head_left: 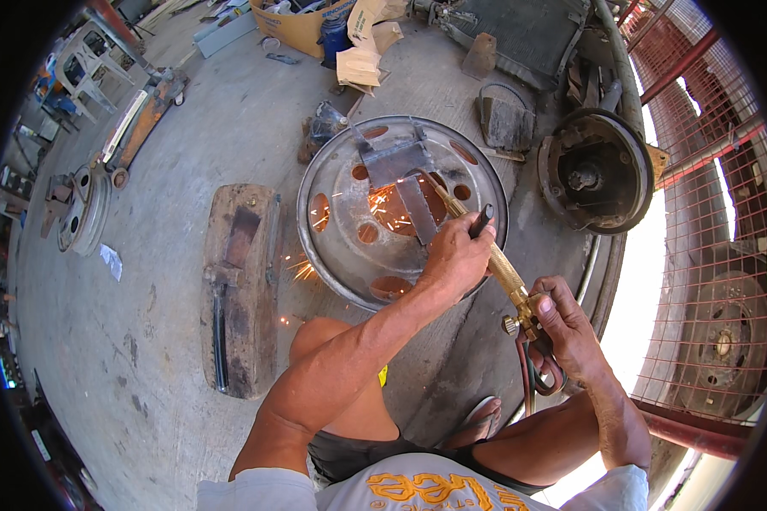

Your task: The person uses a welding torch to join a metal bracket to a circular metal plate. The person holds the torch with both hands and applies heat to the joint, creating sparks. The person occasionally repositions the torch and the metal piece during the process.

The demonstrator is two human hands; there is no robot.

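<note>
My left hand (458, 254) is closed round the brass barrel of a cutting torch (508, 279). A short black rod (482, 221) pokes up from the same hand; I cannot tell what it is. At the torch's rear, by its valve knobs and hoses (528, 375), my right hand (567, 328) grips with the thumb on top. The torch tip reaches a dark metal bracket (396, 160) lying across a round steel wheel rim (328, 255). Orange sparks (382, 201) fly at the bracket's edge and show through the rim's holes.
Left of the rim lies a worn wooden block (239, 341) with a hammer (222, 324) on it. A brake drum (595, 170) stands at the right, near a red wire-mesh fence (699, 221). A cardboard box (294, 25) and a floor jack (149, 115) are farther off.
</note>
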